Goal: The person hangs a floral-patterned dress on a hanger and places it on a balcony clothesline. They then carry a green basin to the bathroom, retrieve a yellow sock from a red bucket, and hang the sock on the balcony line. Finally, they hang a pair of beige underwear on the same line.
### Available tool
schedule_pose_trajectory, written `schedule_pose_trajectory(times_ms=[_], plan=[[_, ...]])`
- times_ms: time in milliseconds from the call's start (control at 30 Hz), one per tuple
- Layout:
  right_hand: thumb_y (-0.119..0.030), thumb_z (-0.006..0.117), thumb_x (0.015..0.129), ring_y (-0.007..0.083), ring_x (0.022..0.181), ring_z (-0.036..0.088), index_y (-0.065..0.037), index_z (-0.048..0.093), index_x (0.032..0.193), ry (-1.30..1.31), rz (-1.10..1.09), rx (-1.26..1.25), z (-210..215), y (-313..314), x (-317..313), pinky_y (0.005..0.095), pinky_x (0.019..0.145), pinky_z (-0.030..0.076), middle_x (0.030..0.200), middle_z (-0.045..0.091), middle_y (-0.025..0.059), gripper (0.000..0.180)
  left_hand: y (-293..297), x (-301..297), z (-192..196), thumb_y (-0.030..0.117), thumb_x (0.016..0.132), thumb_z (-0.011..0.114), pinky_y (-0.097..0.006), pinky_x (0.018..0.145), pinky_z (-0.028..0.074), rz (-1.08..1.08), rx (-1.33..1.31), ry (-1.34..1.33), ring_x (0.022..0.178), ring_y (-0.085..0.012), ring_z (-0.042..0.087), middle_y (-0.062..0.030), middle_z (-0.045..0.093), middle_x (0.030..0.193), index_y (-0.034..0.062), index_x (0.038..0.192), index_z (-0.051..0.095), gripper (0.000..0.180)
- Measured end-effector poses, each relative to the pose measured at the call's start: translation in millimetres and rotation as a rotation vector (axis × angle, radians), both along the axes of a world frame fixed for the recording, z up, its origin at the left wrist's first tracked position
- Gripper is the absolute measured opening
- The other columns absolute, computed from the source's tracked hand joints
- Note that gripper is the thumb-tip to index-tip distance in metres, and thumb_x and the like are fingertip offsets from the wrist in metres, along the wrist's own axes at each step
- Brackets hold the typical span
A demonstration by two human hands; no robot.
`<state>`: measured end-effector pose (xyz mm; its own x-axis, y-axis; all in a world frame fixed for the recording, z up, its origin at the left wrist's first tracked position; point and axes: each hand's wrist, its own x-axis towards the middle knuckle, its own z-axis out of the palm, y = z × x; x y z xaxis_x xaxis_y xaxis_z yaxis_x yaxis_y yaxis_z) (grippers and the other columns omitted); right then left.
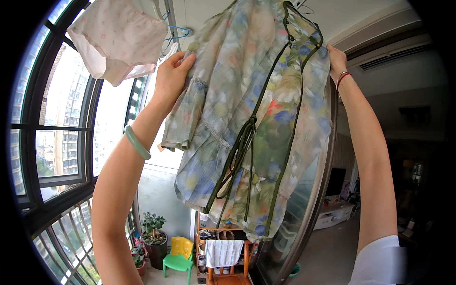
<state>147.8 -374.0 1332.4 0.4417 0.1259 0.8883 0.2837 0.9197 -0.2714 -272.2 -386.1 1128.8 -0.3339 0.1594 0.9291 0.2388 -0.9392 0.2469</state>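
A sheer floral blouse (266, 114) in green, blue and white hangs in front of me, with dark green trim and cords tied at its front. Raised at its left side, my left hand (173, 78) pinches the sleeve cloth between thumb and fingers. On the opposite side my right hand (337, 61) is up at the blouse's shoulder edge, its fingertips partly hidden behind the cloth; they appear closed on it. A jade-green bangle (137, 142) circles my left forearm, and a red bracelet (342, 80) is on my right wrist.
Pale pink underpants (118, 40) hang at upper left near a blue hanger (178, 32). Windows (61, 123) line the left side. Below stand a potted plant (154, 237), a small green-and-yellow chair (179, 256) and a shoe rack with a towel (224, 253). A doorway frame (316, 204) is at right.
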Motion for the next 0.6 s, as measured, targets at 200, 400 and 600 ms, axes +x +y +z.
schedule_pose_trajectory(times_ms=[200,400,600], plan=[[-0.024,0.06,0.089,0.0203,0.085,0.061,0.004,0.067,0.101,-0.05,0.042,0.029,-10.7,0.5,-3.6,0.0338,0.077,0.047,0.096,0.067,0.0109,0.031,6.5,3.2,-0.3,0.032,0.09,0.061,-0.023,0.077,0.045,-0.109,-0.029,-0.008,0.085,-0.0094,0.059,-0.0044,0.065,0.1,0.0006,0.12,0.058,0.043],[-0.024,0.059,0.09,0.0203,0.087,0.061,0.006,0.065,0.104,-0.086,0.007,0.017,-6.9,-2.6,-3.5,0.0337,0.077,0.047,0.098,0.066,0.0125,0.034,12.3,0.9,-5.9,0.031,0.091,0.061,-0.023,0.077,0.045,-0.168,-0.046,-0.005,0.085,-0.0092,0.059,-0.0044,0.065,0.1,-0.0004,0.12,0.058,0.043],[-0.022,0.058,0.09,0.0188,0.082,0.061,0.007,0.065,0.104,-0.08,0.067,0.043,2.1,-12.1,-11.3,0.0336,0.074,0.047,0.095,0.066,0.0115,0.033,5.8,6.8,-5.4,0.033,0.091,0.061,-0.023,0.075,0.045,-0.124,-0.072,-0.012,0.084,-0.0087,0.059,-0.0044,0.065,0.099,-0.0004,0.119,0.058,0.044]])
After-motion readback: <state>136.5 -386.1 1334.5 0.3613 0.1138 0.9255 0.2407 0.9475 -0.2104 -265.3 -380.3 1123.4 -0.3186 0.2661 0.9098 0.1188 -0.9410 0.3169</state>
